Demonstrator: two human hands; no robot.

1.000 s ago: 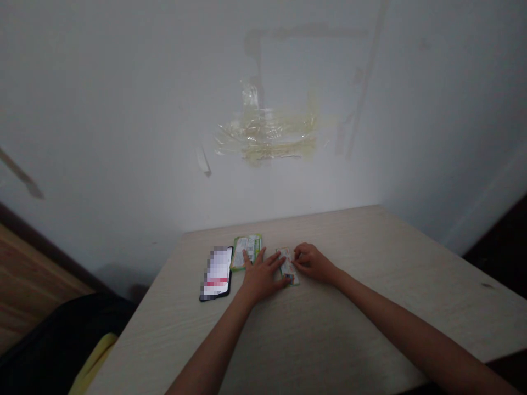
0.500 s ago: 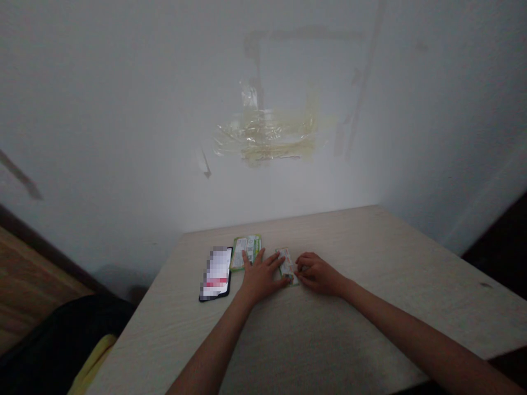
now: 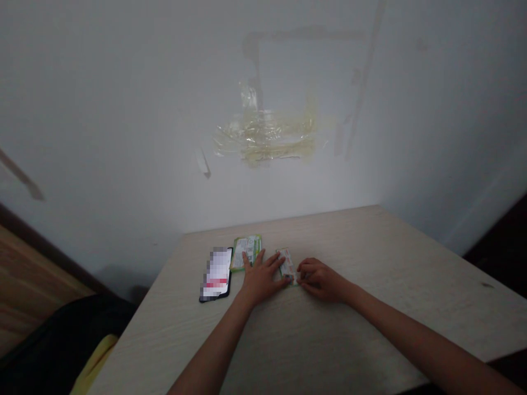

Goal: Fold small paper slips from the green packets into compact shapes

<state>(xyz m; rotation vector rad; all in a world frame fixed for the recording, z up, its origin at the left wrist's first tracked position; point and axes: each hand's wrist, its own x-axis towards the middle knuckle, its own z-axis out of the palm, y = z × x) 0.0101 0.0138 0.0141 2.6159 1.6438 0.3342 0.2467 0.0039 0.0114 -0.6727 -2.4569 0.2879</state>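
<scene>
Presently: left hand (image 3: 262, 280), fingers apart, on small white rectangular printed papery card (image 3: 290, 266); right hand (image 3: 320, 281), fingers bunched at its edge, pinch unclear; steady, flat bracing advisable.

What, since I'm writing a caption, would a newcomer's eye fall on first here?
Probably the yellowed, crinkled tape on the wall above the table. Next may come the bright-screened smartphone near the table's left edge, then the spread left hand and curled right hand at either side of a small printed card.
</scene>
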